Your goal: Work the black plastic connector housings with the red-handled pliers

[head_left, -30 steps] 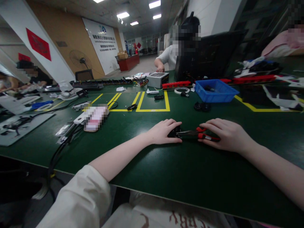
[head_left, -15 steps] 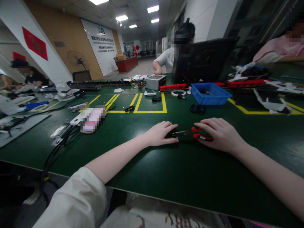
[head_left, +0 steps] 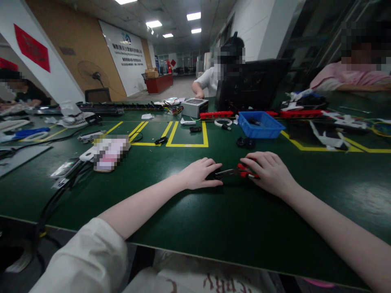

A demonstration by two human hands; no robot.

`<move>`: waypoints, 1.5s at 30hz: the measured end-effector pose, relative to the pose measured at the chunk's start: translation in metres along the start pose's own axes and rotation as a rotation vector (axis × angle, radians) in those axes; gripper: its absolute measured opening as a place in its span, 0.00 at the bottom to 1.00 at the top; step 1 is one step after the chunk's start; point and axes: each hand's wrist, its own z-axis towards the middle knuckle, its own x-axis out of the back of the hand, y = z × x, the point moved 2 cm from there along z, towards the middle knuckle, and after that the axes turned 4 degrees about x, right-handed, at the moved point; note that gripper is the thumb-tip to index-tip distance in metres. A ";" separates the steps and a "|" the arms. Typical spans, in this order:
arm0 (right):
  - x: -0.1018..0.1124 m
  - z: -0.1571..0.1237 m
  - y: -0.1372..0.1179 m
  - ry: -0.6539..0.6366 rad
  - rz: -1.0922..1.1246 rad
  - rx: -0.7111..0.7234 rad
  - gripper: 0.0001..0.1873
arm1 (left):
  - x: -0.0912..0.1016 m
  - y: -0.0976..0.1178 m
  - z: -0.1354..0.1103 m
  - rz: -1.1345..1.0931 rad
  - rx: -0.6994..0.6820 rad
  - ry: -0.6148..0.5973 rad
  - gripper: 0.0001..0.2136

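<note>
On the green table (head_left: 183, 219), my left hand (head_left: 201, 174) is closed round a small black part (head_left: 214, 175), pinched between thumb and fingers. Most of that part is hidden, so its kind cannot be told. My right hand (head_left: 271, 173) grips red-handled pliers (head_left: 242, 171) lying almost level. Their metal jaws point left and meet the black part at my left fingertips. Whether the jaws bite on it is too small to tell.
Beyond my hands stand a blue bin (head_left: 261, 125), a power supply box (head_left: 194, 108) and a black coiled cable (head_left: 245, 142). To the left lie a pink-screened phone (head_left: 111, 154) and thick black cables (head_left: 58, 199). A co-worker (head_left: 209, 81) sits opposite, behind a large black panel (head_left: 250, 83).
The view has shifted slightly to the right. The red handles of the pliers look closer together, and more of them is covered by my right hand. Both hands keep their holds.
</note>
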 end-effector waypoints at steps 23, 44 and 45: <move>0.006 0.001 -0.002 -0.033 0.235 -0.033 0.30 | -0.001 0.001 -0.001 -0.043 0.038 0.002 0.26; 0.004 0.006 -0.002 -0.122 0.310 -0.030 0.15 | 0.000 0.001 0.000 0.077 0.152 0.133 0.30; 0.004 0.006 -0.002 -0.123 0.311 -0.036 0.15 | 0.000 0.001 0.000 0.084 0.138 0.140 0.30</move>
